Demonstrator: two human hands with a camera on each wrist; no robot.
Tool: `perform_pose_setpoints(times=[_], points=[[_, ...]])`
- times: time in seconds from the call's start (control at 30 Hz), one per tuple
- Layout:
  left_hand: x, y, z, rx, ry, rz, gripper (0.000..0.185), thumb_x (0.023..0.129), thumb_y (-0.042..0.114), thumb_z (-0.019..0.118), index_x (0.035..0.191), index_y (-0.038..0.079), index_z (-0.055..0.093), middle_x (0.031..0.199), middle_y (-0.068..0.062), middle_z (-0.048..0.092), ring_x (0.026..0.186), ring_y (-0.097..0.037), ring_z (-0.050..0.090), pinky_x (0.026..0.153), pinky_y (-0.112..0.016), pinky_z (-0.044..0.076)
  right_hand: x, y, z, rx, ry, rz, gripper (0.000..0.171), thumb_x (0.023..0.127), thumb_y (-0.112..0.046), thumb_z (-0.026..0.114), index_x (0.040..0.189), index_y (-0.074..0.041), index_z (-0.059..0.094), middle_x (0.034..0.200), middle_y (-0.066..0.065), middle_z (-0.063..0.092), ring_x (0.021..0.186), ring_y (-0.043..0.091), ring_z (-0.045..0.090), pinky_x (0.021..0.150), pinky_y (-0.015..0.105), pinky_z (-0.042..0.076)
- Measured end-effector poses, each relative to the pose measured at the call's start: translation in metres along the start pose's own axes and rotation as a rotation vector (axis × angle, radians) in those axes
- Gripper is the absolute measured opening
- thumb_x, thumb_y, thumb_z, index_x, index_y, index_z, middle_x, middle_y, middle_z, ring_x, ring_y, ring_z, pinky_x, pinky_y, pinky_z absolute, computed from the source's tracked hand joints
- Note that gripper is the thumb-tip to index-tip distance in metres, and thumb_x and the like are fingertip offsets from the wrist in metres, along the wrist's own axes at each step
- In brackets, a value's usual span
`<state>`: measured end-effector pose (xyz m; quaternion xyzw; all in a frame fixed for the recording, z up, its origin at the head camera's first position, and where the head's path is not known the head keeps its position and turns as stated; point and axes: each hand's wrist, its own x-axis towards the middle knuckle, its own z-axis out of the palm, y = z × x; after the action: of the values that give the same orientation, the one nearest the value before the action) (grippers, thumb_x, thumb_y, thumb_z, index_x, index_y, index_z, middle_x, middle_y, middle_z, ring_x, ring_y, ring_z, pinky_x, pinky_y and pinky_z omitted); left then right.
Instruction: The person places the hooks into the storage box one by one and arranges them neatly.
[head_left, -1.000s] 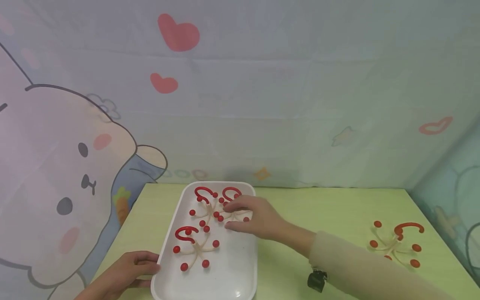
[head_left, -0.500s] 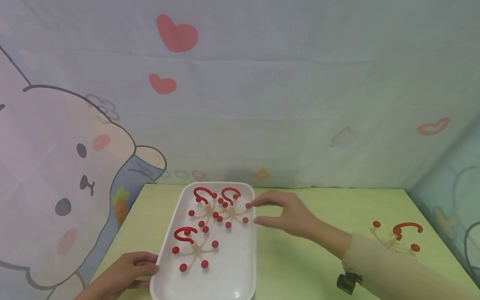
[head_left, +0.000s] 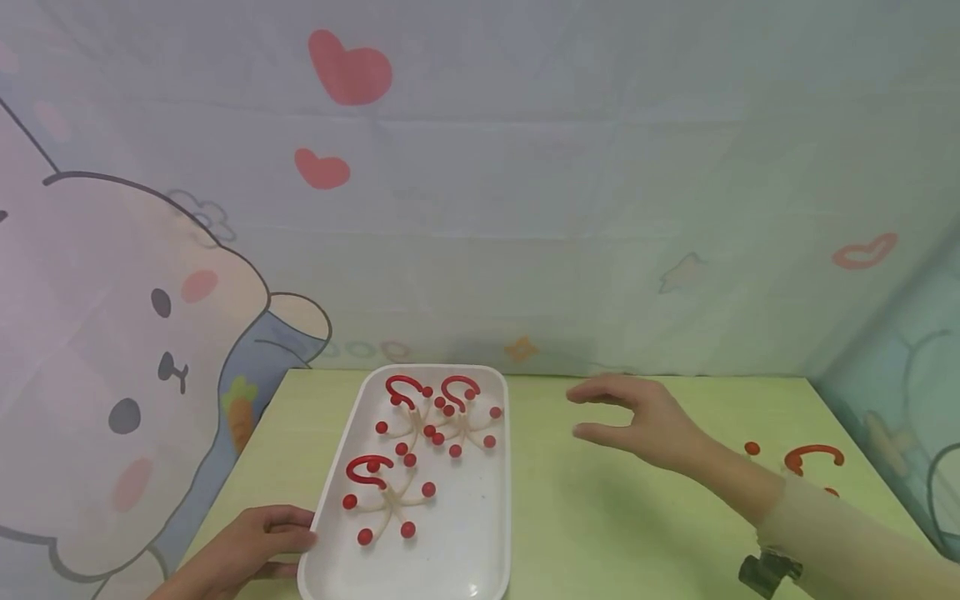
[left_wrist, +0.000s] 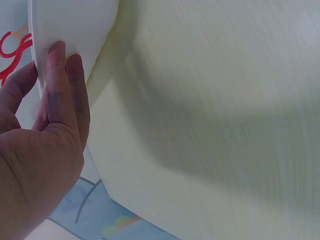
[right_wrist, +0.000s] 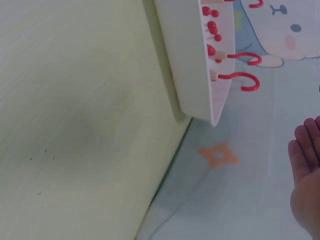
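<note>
On the left half of the pale green tabletop [head_left: 562, 517] sits a white tray [head_left: 450, 567], with three red hooks in it. Each has pale legs with red balls on the ends. One hook [head_left: 416, 421] is at the back left, one [head_left: 462, 419] is just beside it, and one [head_left: 391, 497] is nearer the front. I can't tell if the back two touch. A fourth hook [head_left: 813, 450] is out on the tabletop, far to the right, partly hidden by the sleeve [head_left: 832, 533]. So it looks like three are in and one is out.

The left hand [head_left: 251, 537] pinches the tray's side, its thumb at the rim and its fingers against the outer wall. The right hand [head_left: 645, 417] is over the tabletop, fingers and thumb wide apart, with nothing in it.
</note>
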<state>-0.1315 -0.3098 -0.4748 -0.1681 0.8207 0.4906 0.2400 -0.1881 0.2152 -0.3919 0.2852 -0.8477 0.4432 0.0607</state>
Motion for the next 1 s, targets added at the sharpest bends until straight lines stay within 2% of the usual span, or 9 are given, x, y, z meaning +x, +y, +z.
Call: perform_pose_setpoints(times=[0.17,0.33,0.57,0.83,1.0], points=[[-0.002,0.002,0.001,-0.003,-0.003,0.005,0.054,0.096,0.024,0.082,0.136,-0.008,0.064,0.125,-0.016,0.072,0.099,-0.03,0.07,0.093,-0.051,0.066,-0.012,0.006,-0.019,-0.04,0.036,0.014,0.037,0.091,-0.02,0.088,0.126,-0.019,0.077,0.124,-0.004,0.077,0.117,0.01,0.072,0.104,0.02,0.056],[-0.002,0.003,0.001,-0.006,-0.005,0.002,0.052,0.097,0.023,0.081,0.135,-0.008,0.065,0.124,-0.015,0.072,0.098,-0.03,0.07,0.093,-0.051,0.066,-0.025,0.009,-0.037,-0.085,0.065,0.075,0.037,0.092,-0.022,0.088,0.127,-0.021,0.077,0.126,-0.006,0.077,0.118,0.0,0.068,0.1,0.011,0.053],[-0.001,0.002,-0.001,-0.011,-0.025,-0.035,0.06,0.097,0.028,0.082,0.139,-0.009,0.061,0.126,-0.017,0.071,0.099,-0.034,0.07,0.093,-0.052,0.066,-0.041,0.013,-0.06,-0.142,0.077,0.103,0.04,0.093,-0.021,0.087,0.131,-0.021,0.075,0.128,-0.005,0.075,0.118,-0.007,0.065,0.098,0.007,0.051],[0.001,0.002,-0.003,0.016,-0.038,-0.039,0.06,0.098,0.029,0.08,0.139,-0.01,0.06,0.127,-0.018,0.07,0.1,-0.034,0.071,0.094,-0.051,0.065,-0.056,0.02,-0.08,-0.198,0.085,0.101,0.044,0.091,-0.018,0.087,0.133,-0.022,0.074,0.13,-0.001,0.075,0.118,-0.011,0.063,0.095,0.005,0.051],[0.001,0.002,-0.004,0.015,-0.043,-0.029,0.056,0.099,0.026,0.079,0.138,-0.011,0.061,0.125,-0.018,0.071,0.1,-0.033,0.071,0.094,-0.051,0.065,-0.066,0.026,-0.092,-0.217,0.089,0.135,0.044,0.091,-0.019,0.088,0.134,-0.021,0.074,0.131,-0.005,0.074,0.117,-0.013,0.062,0.093,0.005,0.051]])
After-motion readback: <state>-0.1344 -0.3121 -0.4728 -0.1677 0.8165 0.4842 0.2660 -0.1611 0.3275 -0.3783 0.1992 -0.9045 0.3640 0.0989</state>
